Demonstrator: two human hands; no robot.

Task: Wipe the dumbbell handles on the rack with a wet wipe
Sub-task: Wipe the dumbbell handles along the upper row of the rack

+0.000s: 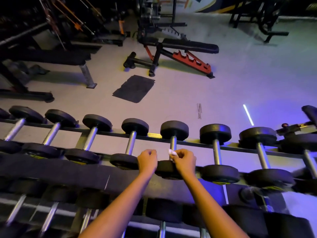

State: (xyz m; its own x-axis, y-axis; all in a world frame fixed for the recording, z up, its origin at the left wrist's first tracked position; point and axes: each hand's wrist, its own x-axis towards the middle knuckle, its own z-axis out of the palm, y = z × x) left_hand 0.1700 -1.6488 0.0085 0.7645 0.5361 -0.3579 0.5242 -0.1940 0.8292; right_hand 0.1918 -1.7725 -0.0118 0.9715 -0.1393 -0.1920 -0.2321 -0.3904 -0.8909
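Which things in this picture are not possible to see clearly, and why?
All in the head view:
What the left hand holds, if anything: its curled fingers face away.
Lower part of the shiny steel dumbbell handle: covered by the right hand and the white wet wipe.
The yellow labels on the black round dumbbell heads: blurred, unreadable.
The bottom-row dumbbells: cut off by the lower edge.

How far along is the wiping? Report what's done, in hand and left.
Done: no handle shows whether it has been wiped. In hand: the right hand pinches the wipe at the middle top-row handle; the left hand is curled beside it. Left: unclear, likely the other top-row handles and the lower row.
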